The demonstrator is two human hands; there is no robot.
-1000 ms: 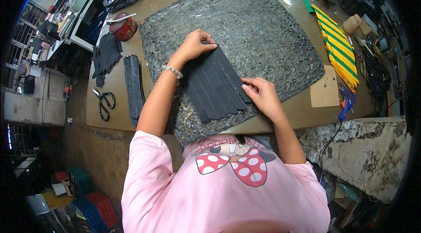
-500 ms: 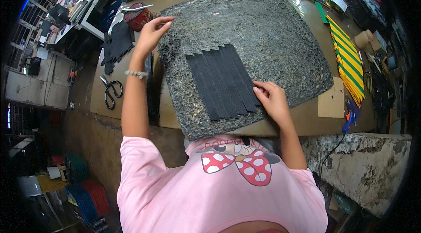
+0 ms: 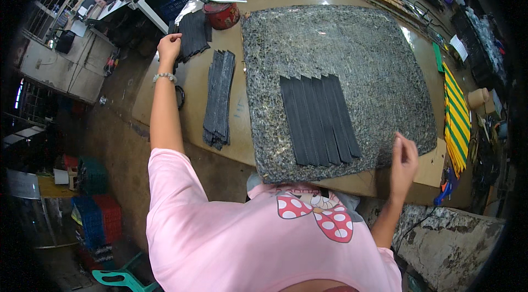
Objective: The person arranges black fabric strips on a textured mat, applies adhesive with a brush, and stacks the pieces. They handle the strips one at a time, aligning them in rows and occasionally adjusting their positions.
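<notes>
My left hand [image 3: 169, 47] reaches out to the far left, its fingers closed at the left edge of a pile of black strips [image 3: 194, 36]. What lies between its fingertips is hidden. On a speckled grey mat [image 3: 341, 44] lie several black strips [image 3: 319, 121], side by side, their slanted ends making a zigzag edge. To the right of them, my right hand [image 3: 405, 157] hovers over the mat's near right part, fingers loosely bent, with nothing seen in it. A bundle of dark, greyish strips [image 3: 219, 99] lies on the table left of the mat.
A red pot [image 3: 223, 14] with a pale-handled tool across it stands behind the bundle. Scissors [image 3: 180, 97] are partly hidden by my left forearm. Yellow-green striped material [image 3: 454, 116], a piece of cardboard [image 3: 432, 165] and a blue glue gun [image 3: 443, 193] are on the right.
My left hand has gone from the mat's far left corner to the strip pile. The right hand has lifted off the laid strips, moving right. The view has shifted, revealing the greyish bundle.
</notes>
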